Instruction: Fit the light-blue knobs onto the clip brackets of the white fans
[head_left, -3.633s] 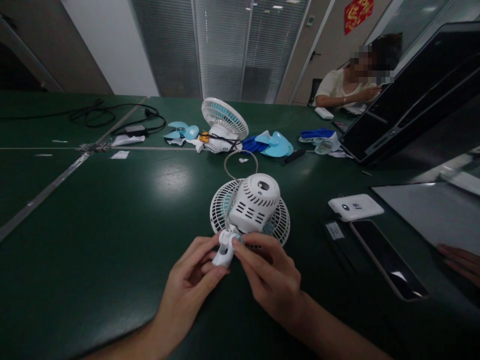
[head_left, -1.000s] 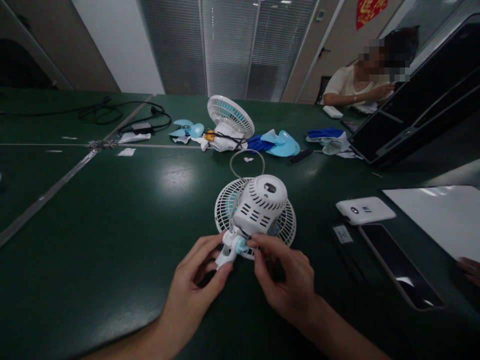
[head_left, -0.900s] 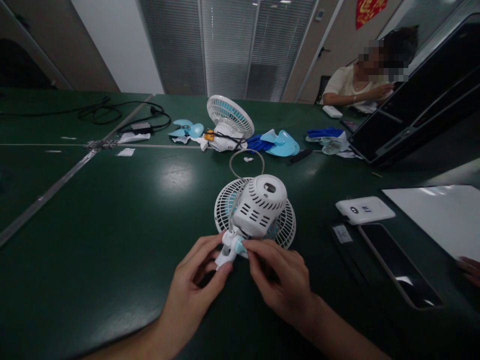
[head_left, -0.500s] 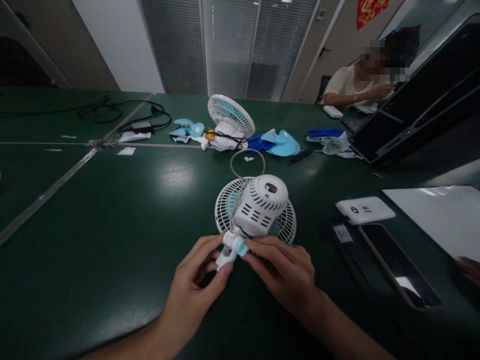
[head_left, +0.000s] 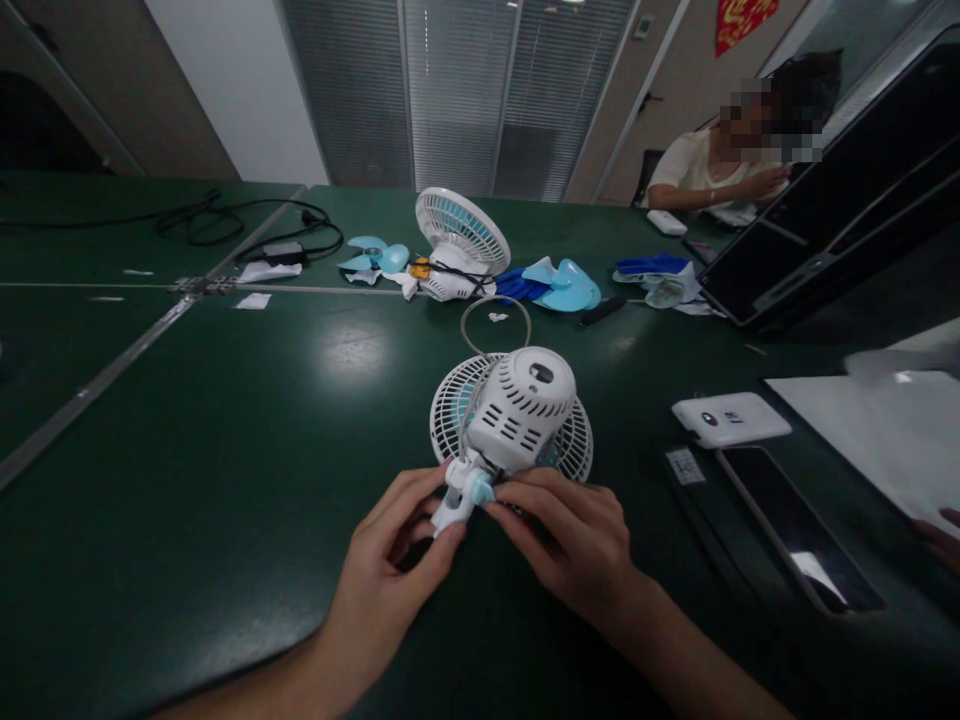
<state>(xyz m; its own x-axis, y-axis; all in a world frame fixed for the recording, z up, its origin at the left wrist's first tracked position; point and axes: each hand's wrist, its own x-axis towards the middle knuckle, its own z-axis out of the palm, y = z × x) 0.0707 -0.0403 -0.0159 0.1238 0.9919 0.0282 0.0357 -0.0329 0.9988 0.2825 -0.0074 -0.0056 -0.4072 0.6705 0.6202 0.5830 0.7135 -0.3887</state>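
Green tabletop (head_left: 187, 430) runs right across, and over on the far left there's a black adapter (head_left: 283, 256) with its loose cable, and a small white paper scrap (head_left: 254, 301) nearer me. Moving right, a light-blue plastic fan blade (head_left: 394, 258), then my left hand (head_left: 386, 570), clamped on a white plastic bracket (head_left: 448, 514). Behind, a white caged fan (head_left: 450, 278) leans back. And the news is at the light-blue plastic knob (head_left: 481, 488) on that bracket: my right fingers, apart a second ago, have closed up on it. That gives me a pinch on the knob while the left steadies the bracket, I'd say. Just beyond my fingers sits the white fan with the slotted motor housing (head_left: 517, 385), cage down on the table. Right hand (head_left: 585, 550) is close beside the left, the small parts between them. Further along, another light-blue blade (head_left: 574, 287), then a black-handled tool (head_left: 602, 311). Someone in a pale top (head_left: 694, 172) sits across the table; nearer, a white plastic case (head_left: 739, 420) and a dark phone (head_left: 795, 520). Far right, something clear and filmy (head_left: 900, 365) has just come over the white flat board (head_left: 817, 395), beside another person's hand (head_left: 941, 545).
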